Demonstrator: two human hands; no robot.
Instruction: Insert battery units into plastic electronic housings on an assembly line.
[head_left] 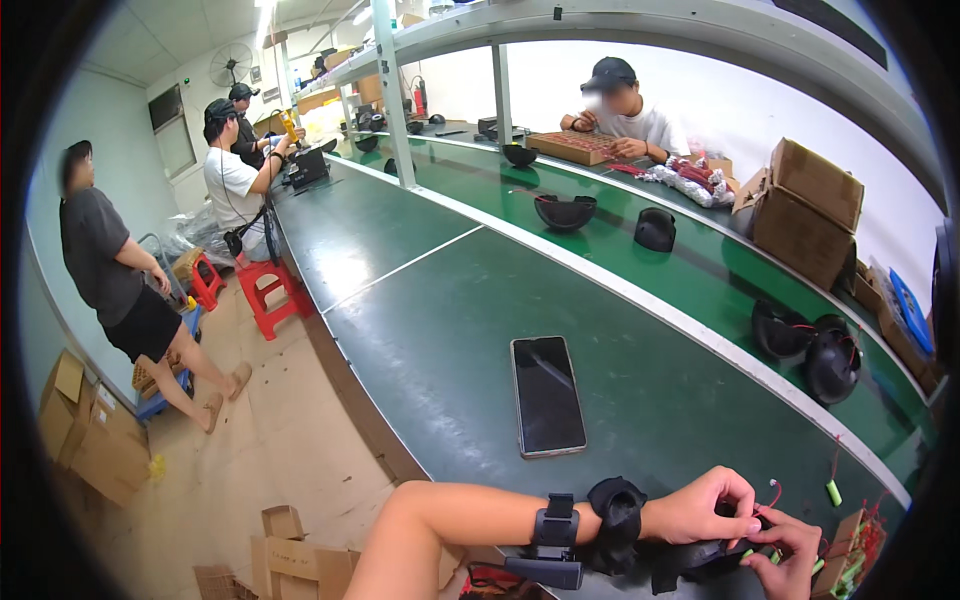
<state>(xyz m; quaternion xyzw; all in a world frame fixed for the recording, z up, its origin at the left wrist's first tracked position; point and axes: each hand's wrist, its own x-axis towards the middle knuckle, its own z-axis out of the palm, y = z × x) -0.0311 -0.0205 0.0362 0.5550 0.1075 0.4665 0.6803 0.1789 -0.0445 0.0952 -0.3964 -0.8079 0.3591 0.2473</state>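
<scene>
Green bench (640, 400): hands (700, 508) (both) grip black part (700, 556).

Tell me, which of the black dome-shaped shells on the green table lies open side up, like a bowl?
The black shell near the middle of the far lane lies hollow side up, rim on top. The pair at the right stand tilted, with wires showing.

Bright overhead light, fisheye bending, dark rim

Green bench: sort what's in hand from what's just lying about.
In hand:
left hand and right hand on a black part with thin wires

Lying about:
phone
black shells
cardboard box
green cell
</scene>
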